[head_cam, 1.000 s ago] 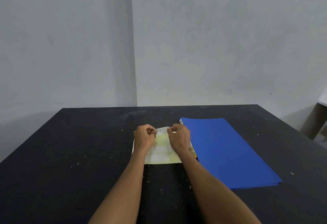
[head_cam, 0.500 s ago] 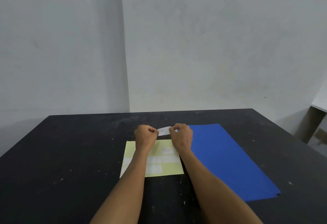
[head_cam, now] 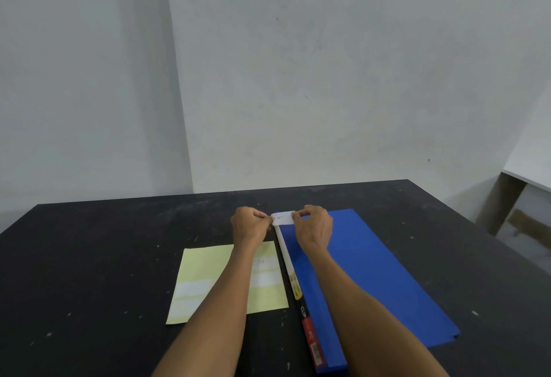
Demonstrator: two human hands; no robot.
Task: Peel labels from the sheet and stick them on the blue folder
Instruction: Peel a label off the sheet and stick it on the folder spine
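Now, fingers: on both hands the fingertips are pressed together, pinching the two short ends of one white label [head_cam: 282, 218].
Left hand [head_cam: 250, 226]: just left of centre frame, knuckles up, closed on the label's left end.
Right hand [head_cam: 315, 225]: just right of centre, closed on the label's right end, hanging over the folder's far left corner.
Label: small white rectangle stretched flat between the two hands, with faint handwriting too small to read; whether it touches the folder cannot be told.
Folder [head_cam: 369, 275]: blue, lying flat on the table in the lower right of the frame, running from the hands down toward the bottom edge.
Spine [head_cam: 293, 281]: along the folder's left edge, white at the far end, then yellow, black and red print nearer the camera.
Sheet [head_cam: 205, 275]: pale yellow backing, lower centre-left, just beside the spine, partly covered by the left forearm; several white labels are on it, and bare yellow patches too.
Forearms: both bare, rising from the bottom edge toward the centre.
Table [head_cam: 89, 257]: black, scuffed with pale specks, filling the lower half.
Wall [head_cam: 328, 78]: plain grey-white, upper half, with a corner line left of centre.
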